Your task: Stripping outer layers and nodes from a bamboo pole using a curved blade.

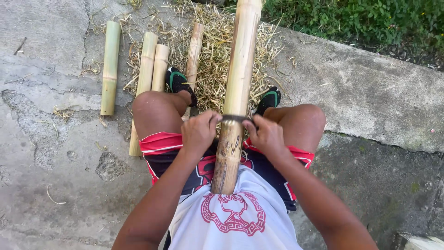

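Head view, steeply down, close.

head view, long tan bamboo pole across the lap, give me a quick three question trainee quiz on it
1. True or false: both hands grip one dark curved blade laid across the long tan bamboo pole.
2. Which lies farthest to the left on the cracked grey concrete ground? A) short green bamboo piece B) pile of dry straw-coloured shavings C) black shoe with green trim
3. Fill in: the near end of the pole rests against the person's white ____ with a red pattern.

Key:
1. True: left hand and right hand hold the dark curved blade at either end.
2. A, the short green bamboo piece.
3. Shirt: the white shirt.
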